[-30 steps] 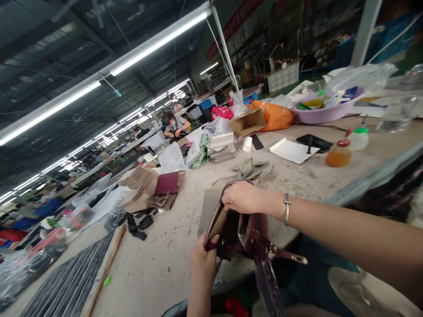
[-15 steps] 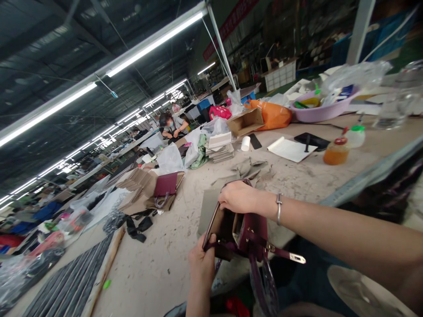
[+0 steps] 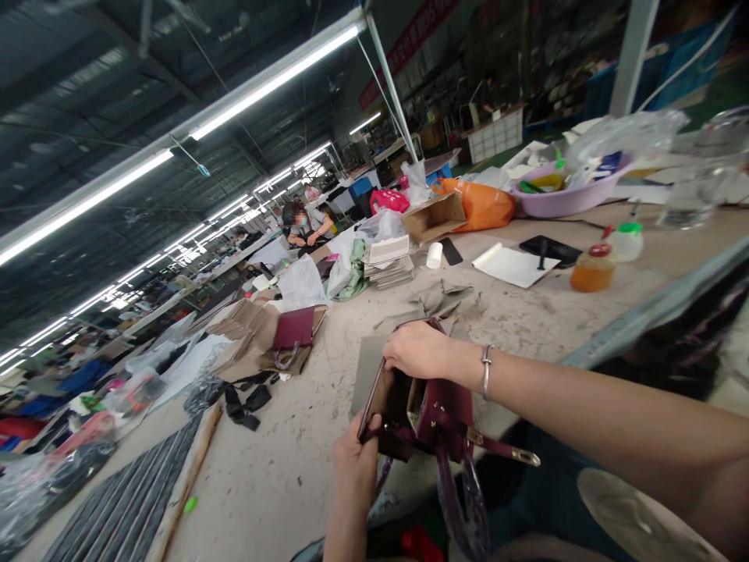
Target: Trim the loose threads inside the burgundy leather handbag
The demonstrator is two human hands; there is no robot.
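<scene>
A dark burgundy handbag [image 3: 448, 406] lies tilted at the table's near edge, its mouth open toward me and a brown lining showing inside. My left hand [image 3: 356, 453] grips the lower corner of its rim, thumb on the inner side. Higher on the same rim, my right hand [image 3: 418, 349] is closed over the edge, its fingertips partly hidden. A strap with a metal end plate [image 3: 525, 456] sticks out to the right. The plastic-wrapped handles [image 3: 465, 499] hang below the bag. Behind it lies a flat grey-green sheet [image 3: 366, 371].
Another burgundy bag [image 3: 294, 328] rests beside stacked brown pieces [image 3: 246, 336]. Black strips [image 3: 246, 404] lie at left. Rightward are a bottle of orange liquid [image 3: 592, 269], a white pad [image 3: 515, 264], and a purple basin [image 3: 570, 199]. A co-worker [image 3: 307, 226] sits farther back.
My right hand and wrist have shifted slightly left along the rim. The strap's metal end has turned a little. Both hands keep their grip on the bag.
</scene>
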